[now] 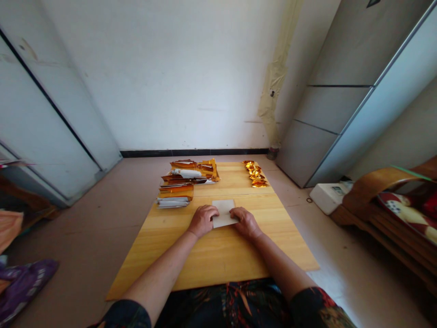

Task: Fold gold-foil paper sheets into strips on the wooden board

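Observation:
A pale grey sheet of paper or card (224, 213) lies in front of me on the wooden table (205, 255). My left hand (204, 219) is closed on its left edge, fingers curled. On the opposite edge, my right hand (246, 222) grips the sheet in the same way. Beyond my left hand are stacks of folded orange and white sheets (175, 193). Farther back sits a pile of orange-brown wrappers or folders (194, 171). Several shiny gold foil pieces (256, 174) form a row at the far right of the table.
A grey refrigerator (321, 100) stands at the right, with a white box (327, 197) by its foot. A wooden seat (385, 218) with patterned cushions is on the right. At the lower left lies a purple bag (29, 284). A white wall (170, 82) rises behind the table.

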`<state>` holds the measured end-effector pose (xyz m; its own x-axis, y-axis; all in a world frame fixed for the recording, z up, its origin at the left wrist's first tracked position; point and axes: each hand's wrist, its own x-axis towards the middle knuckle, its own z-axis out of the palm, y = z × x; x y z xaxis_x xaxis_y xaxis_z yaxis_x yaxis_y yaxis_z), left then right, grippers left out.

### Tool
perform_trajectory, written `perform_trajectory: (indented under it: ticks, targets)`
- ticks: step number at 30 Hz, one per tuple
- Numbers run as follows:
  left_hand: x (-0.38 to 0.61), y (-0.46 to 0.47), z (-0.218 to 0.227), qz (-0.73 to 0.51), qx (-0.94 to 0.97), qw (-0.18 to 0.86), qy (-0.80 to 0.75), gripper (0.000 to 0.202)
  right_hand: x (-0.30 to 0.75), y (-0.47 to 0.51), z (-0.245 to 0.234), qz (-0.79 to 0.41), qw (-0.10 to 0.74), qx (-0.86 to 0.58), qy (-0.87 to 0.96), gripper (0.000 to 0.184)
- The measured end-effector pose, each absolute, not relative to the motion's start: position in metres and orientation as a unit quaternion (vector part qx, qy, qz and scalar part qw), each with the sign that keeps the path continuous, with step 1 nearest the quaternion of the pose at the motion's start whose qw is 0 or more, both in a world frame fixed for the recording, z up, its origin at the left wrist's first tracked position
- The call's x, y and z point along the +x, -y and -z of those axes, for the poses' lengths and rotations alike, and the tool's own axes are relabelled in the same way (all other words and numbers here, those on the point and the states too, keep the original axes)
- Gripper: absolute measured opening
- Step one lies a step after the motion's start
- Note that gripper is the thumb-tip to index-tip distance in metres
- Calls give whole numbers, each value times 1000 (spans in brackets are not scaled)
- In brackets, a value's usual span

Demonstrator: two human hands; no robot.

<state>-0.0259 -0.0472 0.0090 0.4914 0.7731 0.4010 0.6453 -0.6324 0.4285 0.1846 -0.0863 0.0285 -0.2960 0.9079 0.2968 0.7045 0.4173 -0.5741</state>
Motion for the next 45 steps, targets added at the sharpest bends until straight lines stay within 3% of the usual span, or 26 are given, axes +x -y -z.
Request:
perform_trajectory:
  ticks: [6,10,13,15,20,29,31,34,38,45]
  targets:
    - [-26,46,-11,-294,846,142,-421,20,186,79,-22,-237,332,-559,722,26]
    - [-24,43,-12,-336,773,208,-497,33,180,63,-15,-239,370,-615,654,34]
    - [-19,38,-13,-339,720,227,-561,42,173,58,-16,-142,407,-634,642,42]
    - [-15,35,-14,-332,702,230,-586,46,171,62,-20,-51,419,-591,687,36]
    - [-8,30,-21,-323,651,253,-638,53,175,78,-29,60,323,-443,834,14]
    - [-9,32,-20,-325,643,277,-636,57,179,71,-18,90,235,-445,859,16]
    - [-14,39,-19,-354,662,264,-606,55,180,71,-16,75,212,-448,865,18]
    - [-24,53,-17,-409,737,158,-514,48,182,71,-14,51,187,-459,867,19]
    - [-32,66,-12,-344,843,75,-407,39,186,71,-9,35,183,-466,865,20]
    - [-22,60,-7,-259,878,21,-403,20,184,76,-10,68,207,-462,860,21]
